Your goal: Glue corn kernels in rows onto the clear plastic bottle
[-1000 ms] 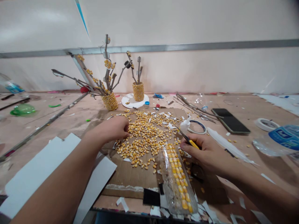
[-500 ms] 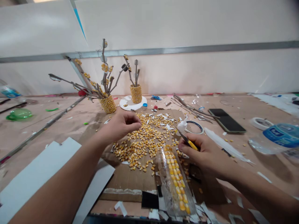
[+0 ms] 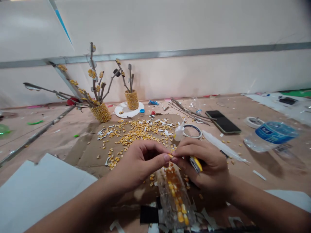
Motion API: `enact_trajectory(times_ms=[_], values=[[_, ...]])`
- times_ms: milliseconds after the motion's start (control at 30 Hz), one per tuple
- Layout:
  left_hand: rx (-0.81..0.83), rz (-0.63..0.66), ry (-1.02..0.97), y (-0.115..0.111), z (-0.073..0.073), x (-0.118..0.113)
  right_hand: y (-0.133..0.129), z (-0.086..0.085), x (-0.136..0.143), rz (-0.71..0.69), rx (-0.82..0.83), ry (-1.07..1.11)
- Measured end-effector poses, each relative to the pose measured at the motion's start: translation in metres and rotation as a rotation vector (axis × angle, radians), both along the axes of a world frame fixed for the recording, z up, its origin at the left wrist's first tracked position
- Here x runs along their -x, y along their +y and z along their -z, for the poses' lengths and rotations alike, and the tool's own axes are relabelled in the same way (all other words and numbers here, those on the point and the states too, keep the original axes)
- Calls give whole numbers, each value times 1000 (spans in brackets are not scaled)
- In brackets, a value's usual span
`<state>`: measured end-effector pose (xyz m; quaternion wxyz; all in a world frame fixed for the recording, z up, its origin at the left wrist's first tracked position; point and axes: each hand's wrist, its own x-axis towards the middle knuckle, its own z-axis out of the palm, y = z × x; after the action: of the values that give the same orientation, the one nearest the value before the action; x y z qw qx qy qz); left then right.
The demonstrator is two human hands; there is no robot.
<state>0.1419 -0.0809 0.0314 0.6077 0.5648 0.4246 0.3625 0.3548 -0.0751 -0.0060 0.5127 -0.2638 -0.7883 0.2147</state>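
Note:
My left hand is closed, thumb and forefinger pinching a corn kernel. Against those fingertips are the fingertips of my right hand, which also grips a small tool with a yellow handle; its tip is hidden. Just below both hands lies a clear plastic piece with rows of corn kernels on it, its far end partly covered by my fingers. Loose corn kernels are spread over the cardboard behind. A small white glue bottle stands beyond my right hand.
Two kernel-covered pots hold branches at the back left, one on a white disc. To the right are a tape roll, loose twigs, a phone and a plastic bottle. White paper lies left.
My left hand has come from over the kernel pile toward me and right, meeting my right hand above the plastic piece. The yellow-handled tool has turned within my right hand. The view has shifted right.

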Motion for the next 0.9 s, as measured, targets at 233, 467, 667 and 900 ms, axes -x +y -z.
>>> enact_trajectory(times_ms=[233,467,667,900], values=[[-120,-98,41,-1,5,1,2,-3,-5,77,-4,-134],[-119,-139,-79,-6,4,-2,3,0,-9,97,12,-303],[-86,-86,-140,-10,8,-5,3,4,-6,70,52,-379],[-98,-102,-134,-11,8,-6,1,2,-5,63,50,-381]])
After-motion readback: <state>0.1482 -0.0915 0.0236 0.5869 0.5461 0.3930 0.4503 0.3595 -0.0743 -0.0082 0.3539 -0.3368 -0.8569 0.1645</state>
